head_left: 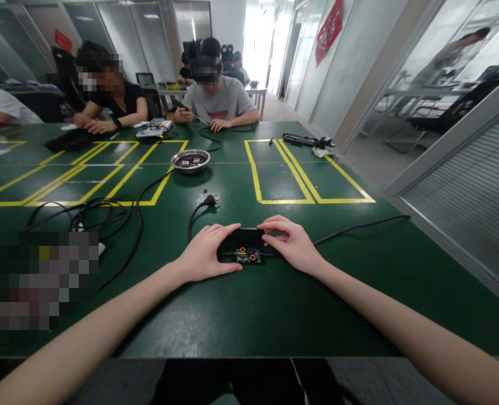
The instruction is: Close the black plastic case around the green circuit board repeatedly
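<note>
My L fingers (231, 268) clamped across open case (255, 264); R fingers (274, 225) pinching blk lid (249, 236). Skewed lid could nip cable (350, 228) or scrape PCB (248, 256).

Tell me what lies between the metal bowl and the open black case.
In the head view, a black plug and a small dark bit lie between the metal bowl and open black case; the left hand holds the case.

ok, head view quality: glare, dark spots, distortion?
All head view: far doorway blown out; soft glare on the green table near its front edge; black case dark inside, circuit board detail unreadable; partition frame at right slants, likely lens stretch.
</note>
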`<state>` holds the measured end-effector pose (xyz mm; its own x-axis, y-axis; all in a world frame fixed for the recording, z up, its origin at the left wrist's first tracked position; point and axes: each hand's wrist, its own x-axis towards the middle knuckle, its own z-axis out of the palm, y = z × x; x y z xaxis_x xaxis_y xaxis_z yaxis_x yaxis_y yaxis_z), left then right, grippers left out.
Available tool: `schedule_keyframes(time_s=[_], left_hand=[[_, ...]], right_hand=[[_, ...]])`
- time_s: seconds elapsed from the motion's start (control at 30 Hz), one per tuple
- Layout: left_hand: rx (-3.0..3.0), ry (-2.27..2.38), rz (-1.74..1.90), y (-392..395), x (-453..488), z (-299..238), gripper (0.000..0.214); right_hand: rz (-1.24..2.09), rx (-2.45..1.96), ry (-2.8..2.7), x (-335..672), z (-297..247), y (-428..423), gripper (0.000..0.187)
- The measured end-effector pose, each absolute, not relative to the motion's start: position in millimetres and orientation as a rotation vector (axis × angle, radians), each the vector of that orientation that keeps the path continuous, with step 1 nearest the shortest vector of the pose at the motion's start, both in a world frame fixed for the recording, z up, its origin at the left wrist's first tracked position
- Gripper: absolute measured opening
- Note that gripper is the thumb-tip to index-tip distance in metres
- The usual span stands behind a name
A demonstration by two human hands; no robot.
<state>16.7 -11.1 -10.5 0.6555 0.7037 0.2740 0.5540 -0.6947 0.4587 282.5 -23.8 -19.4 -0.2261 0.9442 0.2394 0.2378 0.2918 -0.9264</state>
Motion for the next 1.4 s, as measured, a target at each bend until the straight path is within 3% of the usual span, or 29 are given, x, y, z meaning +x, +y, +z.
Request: schedule_keyframes(time_s=[0.33, 1.1, 1.4], left_hand=[[2.555, 0.96, 0.642, -11, 16, -10, 0.075], [2.552, 0.919, 0.681, -12, 14, -11, 0.078], [2.544, 0.907, 0.698, -13, 16, -8, 0.052]], right_hand=[[1.161, -1.125, -1.655, 283, -22, -25, 0.027], [1.083, -1.082, -1.685, 284, -17, -29, 0.026], [0.986, -0.888, -1.886, 284, -9, -31, 0.017]])
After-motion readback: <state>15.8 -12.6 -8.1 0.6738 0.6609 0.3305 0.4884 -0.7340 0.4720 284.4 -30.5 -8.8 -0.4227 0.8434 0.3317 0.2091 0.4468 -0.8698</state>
